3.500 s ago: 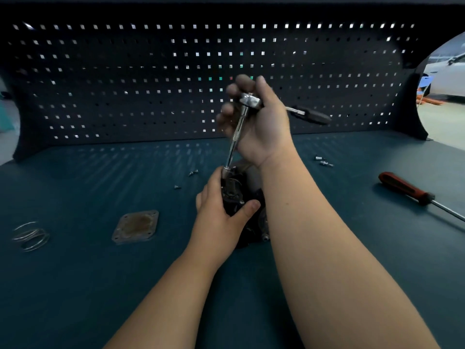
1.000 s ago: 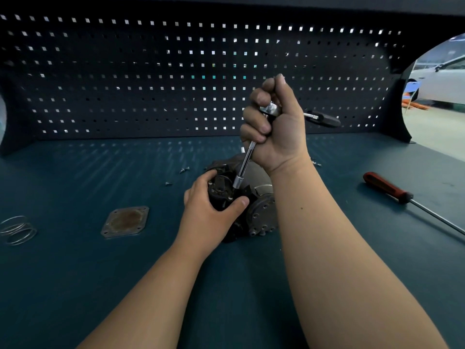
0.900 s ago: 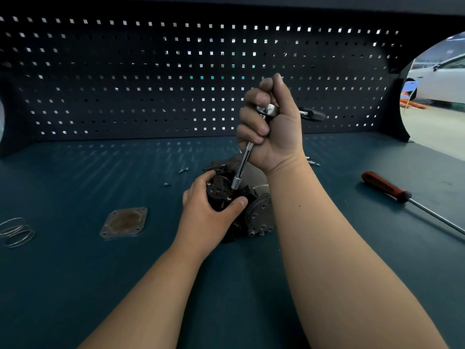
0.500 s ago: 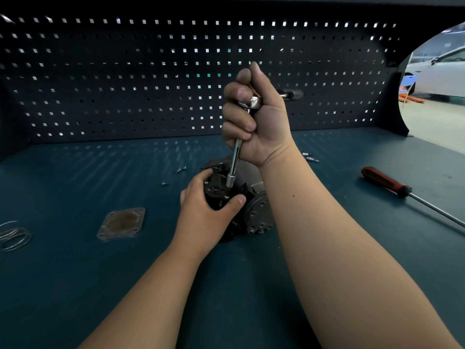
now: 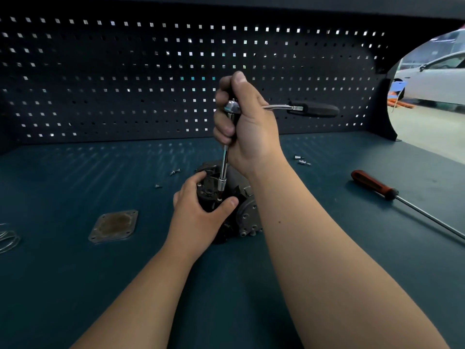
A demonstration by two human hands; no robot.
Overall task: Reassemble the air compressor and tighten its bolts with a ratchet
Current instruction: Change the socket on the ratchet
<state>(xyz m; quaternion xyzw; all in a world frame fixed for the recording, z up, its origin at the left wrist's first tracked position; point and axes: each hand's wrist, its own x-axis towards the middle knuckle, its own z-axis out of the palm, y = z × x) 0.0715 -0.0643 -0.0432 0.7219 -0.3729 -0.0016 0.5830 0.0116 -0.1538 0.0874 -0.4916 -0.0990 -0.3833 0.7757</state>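
While left grip [image 5: 198,217] clasps the compressor [image 5: 247,217], right grip [image 5: 249,132], fisted round the ratchet [image 5: 314,110], should hold socket [image 5: 222,184] square.

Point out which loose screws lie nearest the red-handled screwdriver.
The pair of screws right of the right hand, toward the screwdriver; the other screws lie left of the compressor.

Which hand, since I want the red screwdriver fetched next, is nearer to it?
Right. The right hand grips the ratchet over the compressor, left of the red screwdriver; the left hand holds the compressor, even farther left.
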